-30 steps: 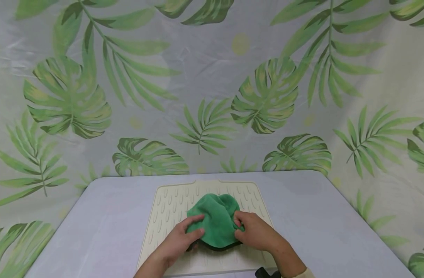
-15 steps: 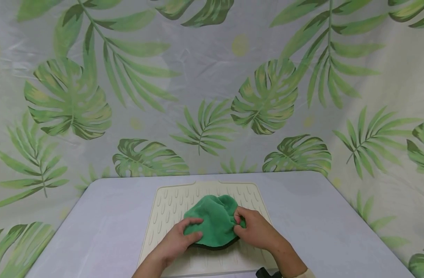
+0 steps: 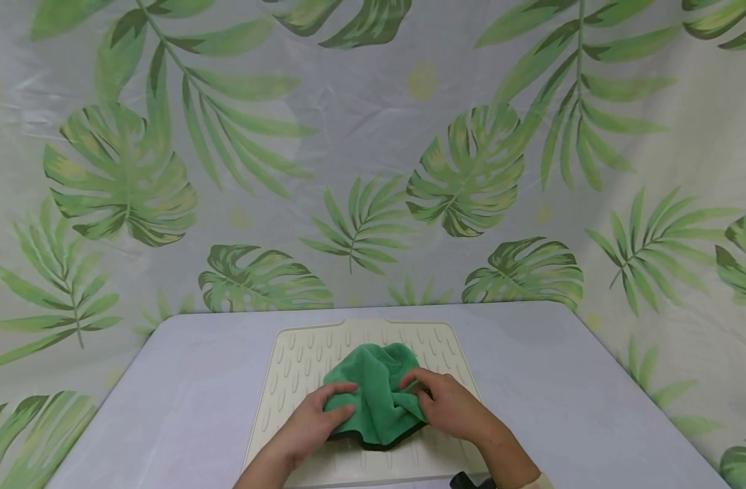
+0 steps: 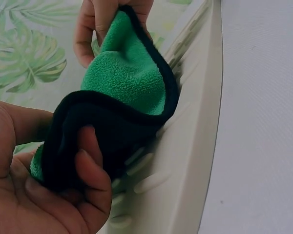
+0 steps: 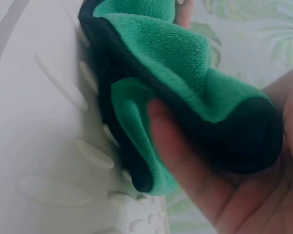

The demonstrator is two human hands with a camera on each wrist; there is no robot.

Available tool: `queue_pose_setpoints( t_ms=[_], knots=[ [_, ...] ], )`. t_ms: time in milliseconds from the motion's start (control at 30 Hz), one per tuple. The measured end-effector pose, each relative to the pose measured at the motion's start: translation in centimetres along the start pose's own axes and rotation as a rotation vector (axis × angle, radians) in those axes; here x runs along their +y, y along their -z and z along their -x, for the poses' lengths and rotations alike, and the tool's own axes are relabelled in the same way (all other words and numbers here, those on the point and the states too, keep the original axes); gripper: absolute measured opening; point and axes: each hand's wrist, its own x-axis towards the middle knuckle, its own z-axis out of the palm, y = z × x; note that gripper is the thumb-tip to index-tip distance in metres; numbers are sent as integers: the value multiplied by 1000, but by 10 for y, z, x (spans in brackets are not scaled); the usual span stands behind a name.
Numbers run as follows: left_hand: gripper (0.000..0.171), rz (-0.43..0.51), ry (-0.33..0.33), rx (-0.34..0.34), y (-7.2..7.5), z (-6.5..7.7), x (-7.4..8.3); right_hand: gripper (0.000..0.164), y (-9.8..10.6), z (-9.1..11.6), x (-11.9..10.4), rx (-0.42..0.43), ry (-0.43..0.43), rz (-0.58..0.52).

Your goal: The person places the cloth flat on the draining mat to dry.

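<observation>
A green plush cloth with a dark trim bulges up in loose folds over a cream ridged mat. My left hand grips its left side, thumb and index finger lying on the green face. In the left wrist view, other fingers of the left hand curl round the dark edge from below. On the cloth's right side, my right hand holds a fold. The right wrist view shows the right hand with a finger inside the cloth's underside and the dark edge lying against the palm.
The mat lies on a white table. A leaf-patterned curtain hangs behind and along the sides. Below my right forearm, a small black object shows at the bottom of the head view.
My right fingers have loosened and spread from the bunched fold, and the cloth's right side has creased anew. The front edge hangs a little lower and wavier. My left hand has barely moved.
</observation>
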Motion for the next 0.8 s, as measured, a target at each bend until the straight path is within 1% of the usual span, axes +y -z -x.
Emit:
queue_pose_setpoints(
  t_ms=[167, 267, 333, 467, 500, 633, 800],
  knots=[
    [44, 9, -4, -35, 0, 1, -1, 51, -3, 1, -4, -115, 9, -66],
    [44, 12, 1, -44, -1, 1, 0, 53, -5, 1, -6, -149, 24, -86],
    [45, 8, -1, -43, -1, 1, 0, 46, -6, 0, -7, -151, 31, -91],
    [44, -4, -11, -49, -2, 2, 2, 26, -12, -1, -8, -124, 19, -111],
    [44, -5, -15, -51, -2, 2, 2, 24, -13, -1, -9, -117, 14, -123],
    [47, 6, -25, -75, -6, 2, 2, 26, -21, -2, -14, -108, -5, -151],
    [63, 39, -2, -104, -11, 1, 1, 19, -31, -3, -14, -114, -42, -115]
  ],
)
